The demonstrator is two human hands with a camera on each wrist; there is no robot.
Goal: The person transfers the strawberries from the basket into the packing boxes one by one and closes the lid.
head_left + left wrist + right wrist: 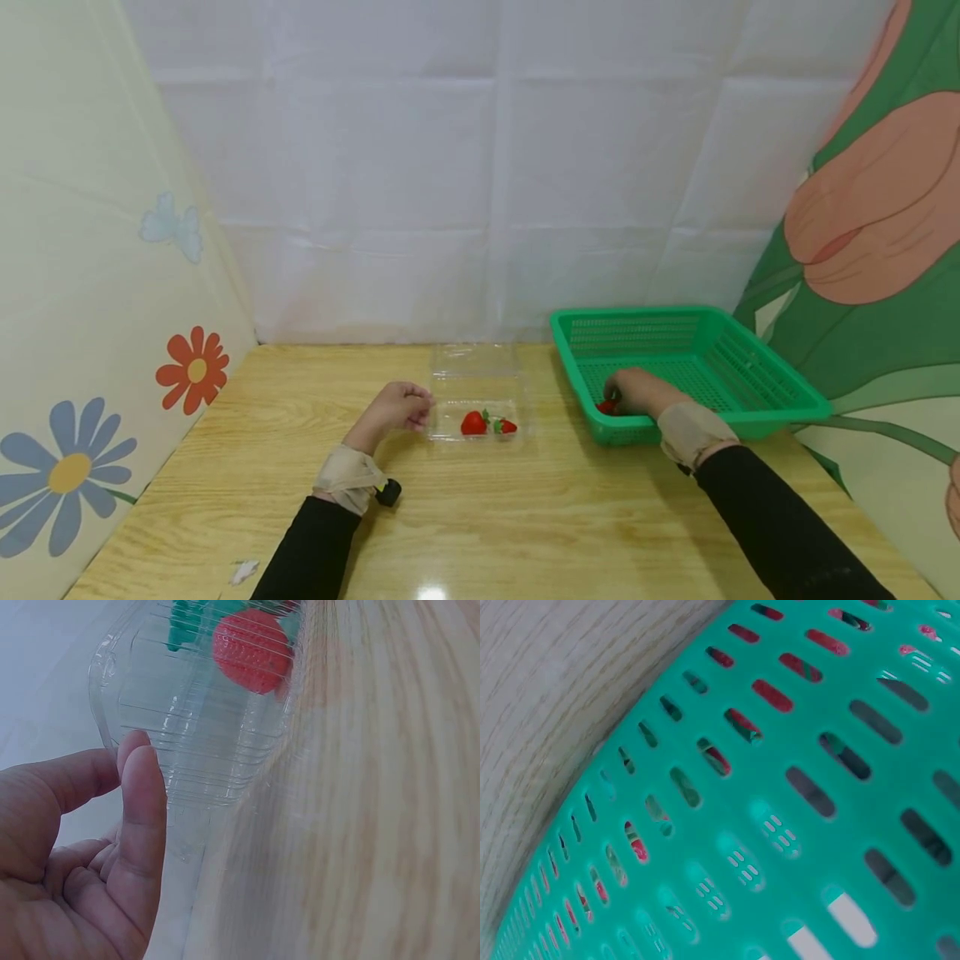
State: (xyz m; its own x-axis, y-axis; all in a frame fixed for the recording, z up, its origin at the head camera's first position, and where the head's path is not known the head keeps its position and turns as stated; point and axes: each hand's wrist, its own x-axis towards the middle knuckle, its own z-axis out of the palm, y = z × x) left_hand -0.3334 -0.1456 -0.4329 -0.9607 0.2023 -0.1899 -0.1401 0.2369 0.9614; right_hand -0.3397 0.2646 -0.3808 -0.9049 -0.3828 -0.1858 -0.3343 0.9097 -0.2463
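Apparently strawberries (771,695) behind basket wall (735,796), right wrist | right hand (639,390) inside, head

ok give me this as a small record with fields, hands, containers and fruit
left hand: at the clear container's left rim, pinching it
right hand: inside the green basket, fingers at a red strawberry, grip unclear
clear container: on the wooden table, left of the basket
container contents: two strawberries
basket contents: red fruit, count unclear
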